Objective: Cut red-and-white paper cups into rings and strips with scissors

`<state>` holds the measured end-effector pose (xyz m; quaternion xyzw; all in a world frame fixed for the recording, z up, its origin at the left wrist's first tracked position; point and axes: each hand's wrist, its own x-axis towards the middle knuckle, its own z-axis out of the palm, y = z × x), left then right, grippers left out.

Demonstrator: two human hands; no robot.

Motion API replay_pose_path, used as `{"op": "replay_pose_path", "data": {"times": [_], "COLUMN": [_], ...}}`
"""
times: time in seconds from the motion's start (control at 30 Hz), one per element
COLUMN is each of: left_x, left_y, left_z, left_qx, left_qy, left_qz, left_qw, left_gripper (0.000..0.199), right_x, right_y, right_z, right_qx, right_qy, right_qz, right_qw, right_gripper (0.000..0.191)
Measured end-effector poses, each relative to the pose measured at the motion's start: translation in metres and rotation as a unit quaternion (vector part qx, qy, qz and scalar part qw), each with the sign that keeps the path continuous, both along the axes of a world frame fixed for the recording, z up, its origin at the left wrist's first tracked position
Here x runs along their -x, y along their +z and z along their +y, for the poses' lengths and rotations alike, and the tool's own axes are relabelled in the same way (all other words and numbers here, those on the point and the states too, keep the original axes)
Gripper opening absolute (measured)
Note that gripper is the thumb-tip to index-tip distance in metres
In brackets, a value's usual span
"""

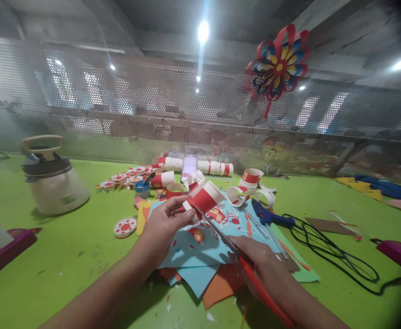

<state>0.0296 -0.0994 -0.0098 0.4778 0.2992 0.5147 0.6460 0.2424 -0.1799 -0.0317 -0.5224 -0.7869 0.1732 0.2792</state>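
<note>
My left hand (pixel 168 221) grips a red and white paper cup (pixel 205 195), tilted with its wide rim up and to the right. Red-handled scissors (pixel 264 292) are in my right hand (pixel 260 258), their blades reaching up to the cup's lower side. Whether the blades are parted is hard to tell. Beneath both hands lie light blue paper sheets (pixel 193 253) strewn with red and white scraps.
A blue glue gun (pixel 272 215) with a looping black cord lies to the right. Behind are stacked cups (pixel 251 178), a blue paint jar (pixel 141 188) and a long cup roll (pixel 217 167). A large jug (pixel 54 185) stands left. Purple power strips flank the green table (pixel 93 256).
</note>
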Motion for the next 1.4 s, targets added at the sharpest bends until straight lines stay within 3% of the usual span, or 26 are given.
{"op": "replay_pose_path", "data": {"times": [0.27,0.53,0.7,1.07,1.2,1.4], "left_x": [-0.0013,-0.0027,-0.0014,-0.0015,0.0015,0.0022], "left_y": [-0.0004,0.0006,0.0013,0.0017,0.0031,0.0024], "left_z": [-0.003,-0.0024,-0.0022,-0.0038,-0.0004,0.003], "left_qx": [-0.003,0.038,0.031,0.038,0.018,0.002], "left_qy": [0.009,0.013,0.01,-0.006,0.017,0.04], "left_qz": [0.014,-0.041,-0.02,-0.009,-0.001,0.013], "left_qw": [1.0,0.998,0.999,0.999,1.0,0.999], "left_gripper": [0.042,0.047,0.055,0.057,0.051,0.061], "right_x": [0.0047,0.0032,0.0032,0.0044,0.0029,-0.0016], "right_y": [0.0032,-0.0012,0.0033,0.0031,0.0003,0.0002], "right_z": [-0.0034,-0.0044,-0.004,-0.0025,-0.0008,0.0019], "right_qx": [0.018,0.023,0.012,0.01,0.017,-0.001], "right_qy": [-0.009,-0.024,-0.007,-0.008,-0.025,-0.018], "right_qz": [0.019,0.008,0.021,0.019,-0.002,0.002], "right_qw": [1.0,0.999,1.0,1.0,1.0,1.0], "right_gripper": [0.019,0.022,0.028,0.022,0.02,0.025]}}
